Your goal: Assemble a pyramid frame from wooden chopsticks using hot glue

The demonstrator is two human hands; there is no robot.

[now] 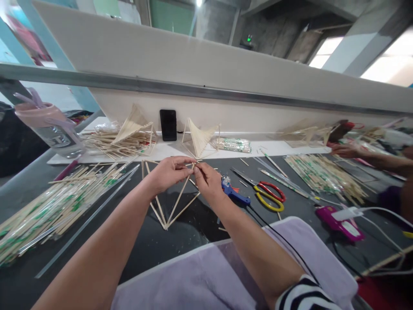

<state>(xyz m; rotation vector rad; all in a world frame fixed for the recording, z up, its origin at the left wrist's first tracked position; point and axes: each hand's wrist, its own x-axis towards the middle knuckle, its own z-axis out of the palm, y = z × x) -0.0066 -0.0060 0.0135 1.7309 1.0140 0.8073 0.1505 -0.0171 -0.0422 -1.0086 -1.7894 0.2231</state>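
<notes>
A frame of thin wooden sticks (177,202) stands on the dark tabletop, with several sticks meeting at a low corner near me. Its upper corner is pinched between the fingertips of my left hand (172,173) and my right hand (207,178), which meet there. Both hands are closed, and the fingers partly hide the joint. Just right of my right hand lies a blue glue gun (237,196) with a black cord. Beyond it are scissors (269,196) with red and yellow handles.
Wrapped stick bundles lie left (74,202) and right (322,174). Behind stand a black phone (168,125) and a finished-looking stick model (200,137). A pink cup (54,129) is at left, a purple cloth (193,275) in front, a magenta power strip (340,224) at right. Another person's hand (346,150) reaches in.
</notes>
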